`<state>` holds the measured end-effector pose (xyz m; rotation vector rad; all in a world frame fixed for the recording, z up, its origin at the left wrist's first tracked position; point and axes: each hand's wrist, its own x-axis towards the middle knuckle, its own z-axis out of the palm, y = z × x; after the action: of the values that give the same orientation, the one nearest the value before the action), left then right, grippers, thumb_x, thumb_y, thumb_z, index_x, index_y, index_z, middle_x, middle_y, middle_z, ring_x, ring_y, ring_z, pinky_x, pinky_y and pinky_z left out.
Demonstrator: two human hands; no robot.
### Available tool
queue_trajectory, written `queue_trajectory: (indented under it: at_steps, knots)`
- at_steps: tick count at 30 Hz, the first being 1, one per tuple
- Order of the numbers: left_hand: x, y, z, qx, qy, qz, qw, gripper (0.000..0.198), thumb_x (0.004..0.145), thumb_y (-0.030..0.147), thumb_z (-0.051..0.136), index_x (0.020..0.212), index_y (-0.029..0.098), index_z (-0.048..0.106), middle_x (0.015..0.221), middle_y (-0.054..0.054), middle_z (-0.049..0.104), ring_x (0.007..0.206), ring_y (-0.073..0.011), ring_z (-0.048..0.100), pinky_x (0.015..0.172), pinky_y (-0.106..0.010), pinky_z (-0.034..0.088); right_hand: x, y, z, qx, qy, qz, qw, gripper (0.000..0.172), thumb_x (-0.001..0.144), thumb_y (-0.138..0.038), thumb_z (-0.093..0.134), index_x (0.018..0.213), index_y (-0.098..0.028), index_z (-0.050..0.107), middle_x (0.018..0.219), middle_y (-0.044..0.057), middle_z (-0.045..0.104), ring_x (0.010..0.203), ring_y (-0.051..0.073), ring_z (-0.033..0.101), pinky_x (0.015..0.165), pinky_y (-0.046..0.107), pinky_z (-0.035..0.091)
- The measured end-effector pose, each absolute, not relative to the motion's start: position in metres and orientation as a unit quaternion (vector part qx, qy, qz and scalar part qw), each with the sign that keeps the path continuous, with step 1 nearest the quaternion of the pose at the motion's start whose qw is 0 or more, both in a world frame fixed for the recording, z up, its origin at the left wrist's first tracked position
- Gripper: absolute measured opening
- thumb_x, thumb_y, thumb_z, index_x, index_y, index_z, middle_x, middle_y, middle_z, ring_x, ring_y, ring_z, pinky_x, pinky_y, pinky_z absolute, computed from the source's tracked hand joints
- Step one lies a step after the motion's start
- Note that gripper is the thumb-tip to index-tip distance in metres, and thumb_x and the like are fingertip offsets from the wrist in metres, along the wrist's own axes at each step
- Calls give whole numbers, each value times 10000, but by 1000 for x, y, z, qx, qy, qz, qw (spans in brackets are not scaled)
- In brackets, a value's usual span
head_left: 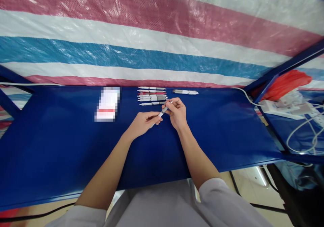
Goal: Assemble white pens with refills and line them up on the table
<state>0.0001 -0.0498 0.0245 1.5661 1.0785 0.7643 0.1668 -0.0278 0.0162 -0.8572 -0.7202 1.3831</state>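
Note:
Between my two hands is a white and grey pen (161,114), held at a slant above the blue table. My left hand (144,124) pinches its lower white part, and the end of the pen pokes out below the fingers. My right hand (177,112) grips the grey upper part, close to the silver tip. Just beyond my hands lies a stack of several pens (152,98), white, grey and red, side by side. To their right a smaller group of pens (185,92) rests on the table.
A blurred-out white rectangular item (107,103) lies at the left on the blue table (63,146). Striped plastic sheeting (152,58) hangs behind. At the right, past the blue frame, are a red plastic bag (286,85), a power strip (280,108) and white cables (301,151).

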Motion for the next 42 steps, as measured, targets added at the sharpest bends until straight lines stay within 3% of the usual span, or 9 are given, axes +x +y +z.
queue_trajectory:
  at_steps: [4,11,16,23,34,42]
  knots:
    - [-3,-51,31,611,412,303,603,306,874,438,619,973,180,749,868,-72,758,750,-199,713,694,-310,589,170,-30,16,-335,-333,647,598,275,642,-348,830,840,-239,673,778,-34,741,726,146,735,589,213,591]
    - [-5,-52,30,532,365,260,719,342,851,421,673,1027,134,734,917,-118,749,752,-195,704,685,-310,564,171,-35,16,-296,-326,681,585,216,653,-319,827,803,-223,704,743,-26,751,725,162,751,631,229,617]
    - [-4,-52,31,569,410,284,654,286,846,394,673,968,146,744,856,-79,748,740,-179,692,684,-280,549,168,-31,14,-320,-315,665,597,250,607,-329,854,760,-216,691,681,-36,730,648,151,736,544,210,599]
    - [2,-53,21,665,474,341,466,289,861,395,635,1022,180,743,893,-41,752,799,-175,694,787,-284,537,163,-32,17,-381,-305,603,631,246,612,-302,854,723,-204,658,681,-46,717,648,126,728,600,207,601]
    - [-5,-54,33,552,384,283,684,289,854,398,669,966,143,746,845,-84,743,712,-170,686,626,-258,538,173,-37,19,-292,-339,670,592,230,655,-332,824,834,-230,723,778,-20,758,774,172,754,653,240,621]
    - [-7,-53,33,565,386,274,676,284,853,396,667,952,143,750,841,-85,742,705,-174,685,623,-268,536,171,-34,16,-301,-330,671,591,250,606,-344,853,767,-228,702,715,-32,744,667,157,744,549,217,606]
